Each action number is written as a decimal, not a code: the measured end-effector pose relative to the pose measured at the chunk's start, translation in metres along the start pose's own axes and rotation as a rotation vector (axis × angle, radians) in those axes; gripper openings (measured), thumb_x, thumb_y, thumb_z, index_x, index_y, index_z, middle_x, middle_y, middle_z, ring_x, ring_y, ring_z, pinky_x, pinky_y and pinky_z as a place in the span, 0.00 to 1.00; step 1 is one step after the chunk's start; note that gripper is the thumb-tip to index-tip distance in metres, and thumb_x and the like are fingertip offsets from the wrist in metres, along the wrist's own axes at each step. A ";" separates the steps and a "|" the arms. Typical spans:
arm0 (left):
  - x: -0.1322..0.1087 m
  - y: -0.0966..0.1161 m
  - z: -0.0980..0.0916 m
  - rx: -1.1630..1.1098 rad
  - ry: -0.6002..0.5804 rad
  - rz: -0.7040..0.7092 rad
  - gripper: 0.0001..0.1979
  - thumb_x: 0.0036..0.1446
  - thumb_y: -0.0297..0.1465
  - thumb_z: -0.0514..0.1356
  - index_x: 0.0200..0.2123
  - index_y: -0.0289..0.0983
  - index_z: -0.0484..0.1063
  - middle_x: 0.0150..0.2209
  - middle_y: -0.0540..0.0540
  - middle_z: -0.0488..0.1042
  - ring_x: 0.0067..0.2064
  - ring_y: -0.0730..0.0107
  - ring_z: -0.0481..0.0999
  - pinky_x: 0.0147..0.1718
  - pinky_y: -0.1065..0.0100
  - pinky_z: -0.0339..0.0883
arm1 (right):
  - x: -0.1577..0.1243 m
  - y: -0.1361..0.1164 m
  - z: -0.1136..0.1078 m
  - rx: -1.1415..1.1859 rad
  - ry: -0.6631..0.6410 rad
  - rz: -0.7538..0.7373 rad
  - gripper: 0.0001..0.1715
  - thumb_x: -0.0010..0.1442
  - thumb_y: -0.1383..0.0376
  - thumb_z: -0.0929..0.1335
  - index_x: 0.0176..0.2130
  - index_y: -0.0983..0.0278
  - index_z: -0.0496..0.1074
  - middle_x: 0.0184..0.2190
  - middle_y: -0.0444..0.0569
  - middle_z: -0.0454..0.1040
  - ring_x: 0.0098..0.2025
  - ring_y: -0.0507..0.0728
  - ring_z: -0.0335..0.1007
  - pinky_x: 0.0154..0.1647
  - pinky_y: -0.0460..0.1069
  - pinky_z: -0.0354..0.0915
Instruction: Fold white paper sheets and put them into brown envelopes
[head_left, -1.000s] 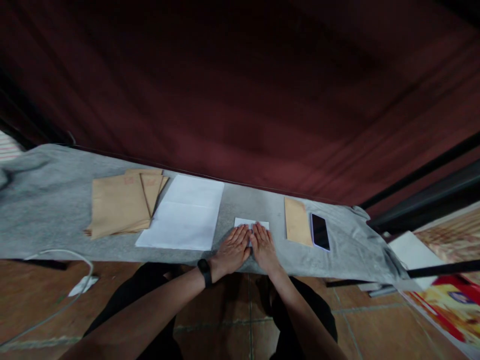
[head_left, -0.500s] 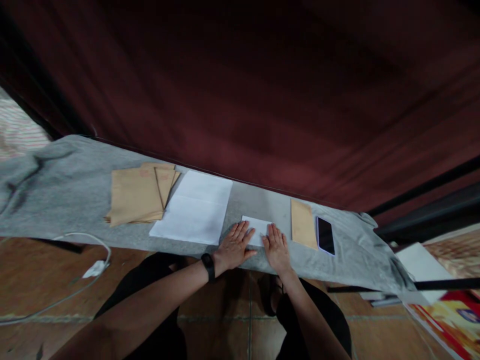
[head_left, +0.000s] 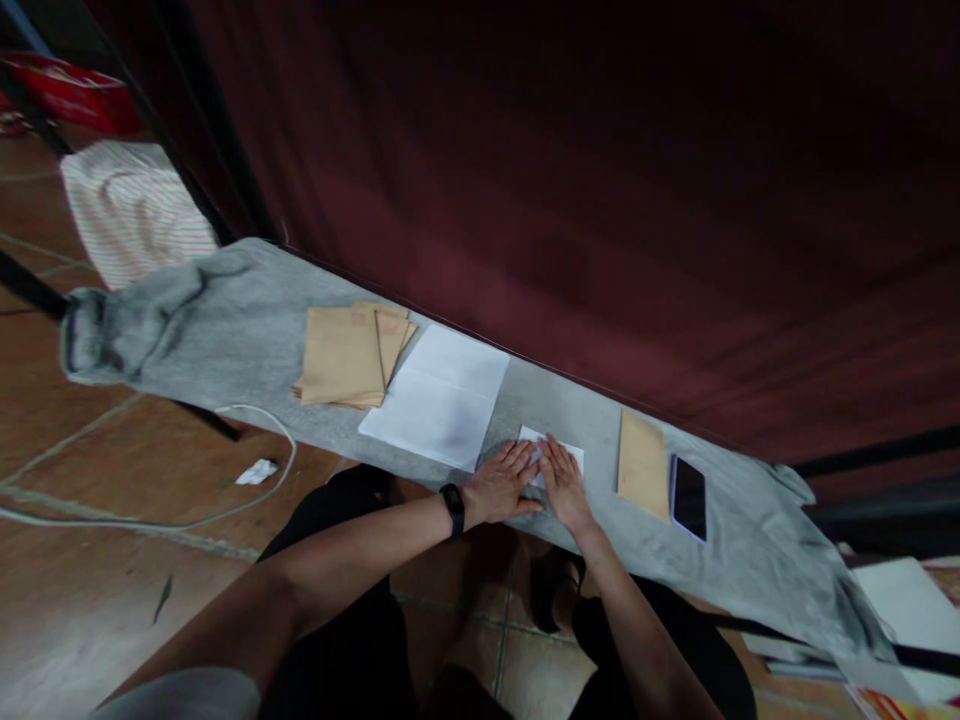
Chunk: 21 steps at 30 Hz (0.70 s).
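Observation:
A small folded white paper (head_left: 574,457) lies on the grey cloth, partly covered by both hands. My left hand (head_left: 501,482), with a black band on the wrist, rests flat on its left side, fingers stretched out. My right hand (head_left: 564,488) lies flat on the same paper, fingers extended, its fingertips close beside those of the left. Left of the hands lie large white sheets (head_left: 442,395) with a crease across them. A single brown envelope (head_left: 642,467) lies to the right of my right hand.
A stack of brown envelopes (head_left: 343,358) lies farther left on the cloth-covered bench (head_left: 225,340). Beyond the single envelope is a phone (head_left: 688,497). A dark red curtain (head_left: 525,200) hangs along the far edge. A white cable (head_left: 187,525) runs across the tiled floor.
My right hand has moved left across the folded paper, so the two hands are closer together. The camera view has turned, showing more of the floor at the left.

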<state>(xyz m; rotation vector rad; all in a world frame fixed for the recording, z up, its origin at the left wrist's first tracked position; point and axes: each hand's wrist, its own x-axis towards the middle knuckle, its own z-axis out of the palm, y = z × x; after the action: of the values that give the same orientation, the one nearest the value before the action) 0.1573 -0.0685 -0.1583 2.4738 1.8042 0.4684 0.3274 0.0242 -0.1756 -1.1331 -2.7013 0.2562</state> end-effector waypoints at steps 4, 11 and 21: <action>-0.004 -0.001 0.000 -0.011 -0.031 -0.032 0.41 0.65 0.56 0.47 0.68 0.30 0.55 0.71 0.31 0.52 0.72 0.52 0.48 0.69 0.53 0.40 | -0.012 0.015 0.001 -0.161 0.042 0.038 0.33 0.74 0.55 0.48 0.71 0.63 0.50 0.72 0.54 0.50 0.73 0.60 0.43 0.70 0.62 0.48; -0.013 -0.009 -0.001 -0.005 -0.070 -0.066 0.41 0.67 0.54 0.43 0.69 0.28 0.51 0.71 0.33 0.50 0.73 0.55 0.47 0.69 0.55 0.40 | -0.029 0.037 0.014 -0.230 0.123 0.100 0.35 0.73 0.53 0.49 0.72 0.65 0.46 0.72 0.55 0.51 0.73 0.61 0.44 0.70 0.61 0.47; -0.016 -0.019 -0.017 0.052 0.021 -0.029 0.30 0.70 0.47 0.45 0.63 0.32 0.65 0.66 0.37 0.64 0.69 0.59 0.60 0.67 0.55 0.50 | -0.028 0.036 0.020 -0.224 0.149 0.149 0.34 0.72 0.53 0.51 0.70 0.62 0.55 0.71 0.54 0.54 0.71 0.63 0.50 0.69 0.63 0.48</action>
<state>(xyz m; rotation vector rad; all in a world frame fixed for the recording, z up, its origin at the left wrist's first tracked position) 0.1306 -0.0796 -0.1491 2.4810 1.8815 0.4537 0.3663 0.0274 -0.2066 -1.3585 -2.5662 -0.1089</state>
